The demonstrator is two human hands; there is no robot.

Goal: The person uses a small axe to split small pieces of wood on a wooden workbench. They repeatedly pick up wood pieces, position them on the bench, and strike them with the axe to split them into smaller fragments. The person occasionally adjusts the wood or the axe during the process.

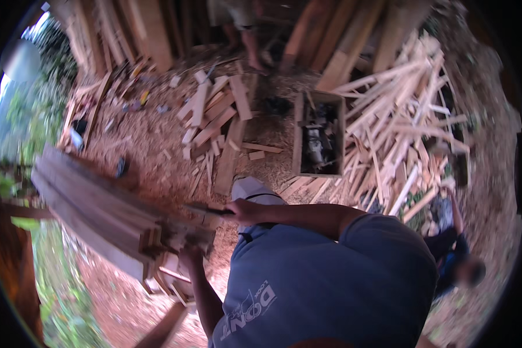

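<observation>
In my right hand (246, 212) is a slim tool with a dark handle (217, 211); my fingers close around it, and its narrow end points left, over the ends of the planks. Its exact kind is too blurred to make out. Lower and to the left, my left hand (192, 257) is at the near end of a long wooden bench-like stack of planks (98, 206). The fingers of that hand blend into the shadowed wood, so their grip is unclear. A dark wooden piece (194, 235) lies on this end, just beyond my left hand.
Beyond me stands a wooden box (298, 136) with tools inside. Offcuts (214, 110) lie heaped left of it, and thin wood strips (397, 133) pile up at right. A person (455, 255) is low at the right; another person's legs (250, 43) show at the far side.
</observation>
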